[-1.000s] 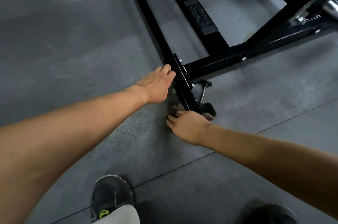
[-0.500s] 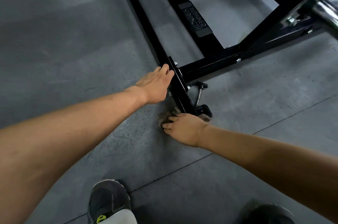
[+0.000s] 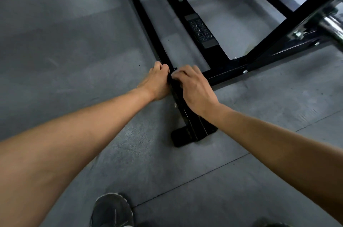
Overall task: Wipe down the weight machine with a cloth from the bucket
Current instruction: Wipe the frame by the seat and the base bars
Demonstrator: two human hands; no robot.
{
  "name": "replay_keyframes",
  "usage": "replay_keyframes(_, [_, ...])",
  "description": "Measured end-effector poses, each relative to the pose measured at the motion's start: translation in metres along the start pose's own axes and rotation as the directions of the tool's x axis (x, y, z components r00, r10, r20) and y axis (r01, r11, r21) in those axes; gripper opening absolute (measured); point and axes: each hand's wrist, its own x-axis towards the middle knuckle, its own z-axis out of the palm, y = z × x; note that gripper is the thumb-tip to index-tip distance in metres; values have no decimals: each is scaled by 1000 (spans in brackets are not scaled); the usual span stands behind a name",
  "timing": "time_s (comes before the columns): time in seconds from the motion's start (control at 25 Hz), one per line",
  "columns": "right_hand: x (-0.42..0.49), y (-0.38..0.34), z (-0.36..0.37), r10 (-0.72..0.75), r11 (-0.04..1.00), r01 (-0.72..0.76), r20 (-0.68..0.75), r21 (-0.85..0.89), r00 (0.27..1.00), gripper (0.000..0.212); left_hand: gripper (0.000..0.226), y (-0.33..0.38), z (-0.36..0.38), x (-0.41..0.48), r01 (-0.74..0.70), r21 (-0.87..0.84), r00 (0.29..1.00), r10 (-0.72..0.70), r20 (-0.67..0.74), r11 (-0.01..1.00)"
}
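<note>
The weight machine's black steel frame (image 3: 228, 74) lies low on the grey floor. One long base bar (image 3: 148, 22) runs toward me and ends in a flat foot (image 3: 187, 134). My left hand (image 3: 157, 82) grips the left side of that bar with curled fingers. My right hand (image 3: 194, 87) lies on top of the same bar just beside it, fingers curled over it. The cloth is not visible; it is not at the foot and is presumably hidden under my right palm. No bucket is in view.
A black label plate (image 3: 201, 31) sits on the parallel inner bar. A diagonal strut (image 3: 297, 20) and a chrome sleeve (image 3: 332, 24) rise at the right. My shoes (image 3: 111, 210) stand on the floor near the bottom edge.
My right hand has moved from the foot of the bar up along it to beside my left hand, and the cloth is gone from the foot. My left hand's fingers have curled onto the bar.
</note>
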Motion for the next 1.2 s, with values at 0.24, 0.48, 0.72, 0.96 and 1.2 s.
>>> replay_keyframes(0.24, [-30, 4, 37, 32, 959, 142, 591, -246, 806, 53, 33, -1, -1, 19, 147, -192, 986, -159, -50, 970])
replay_keyframes(0.48, [8, 19, 50, 75, 897, 180, 539, -405, 839, 57, 28, -12, 0, 26, 210, -291, 972, -231, -39, 933])
replay_keyframes(0.72, [55, 6, 76, 194, 905, 91, 595, -415, 779, 58, 17, -16, -5, 41, 251, -404, 949, -305, -76, 880])
replay_keyframes(0.96, [75, 23, 83, 123, 856, 250, 648, -453, 752, 55, 27, -46, -6, 56, 265, -360, 943, -319, -97, 894])
replay_keyframes(1.2, [109, 10, 108, 224, 767, 310, 687, -562, 692, 51, 40, -82, -14, 47, 177, -86, 982, -182, -45, 980])
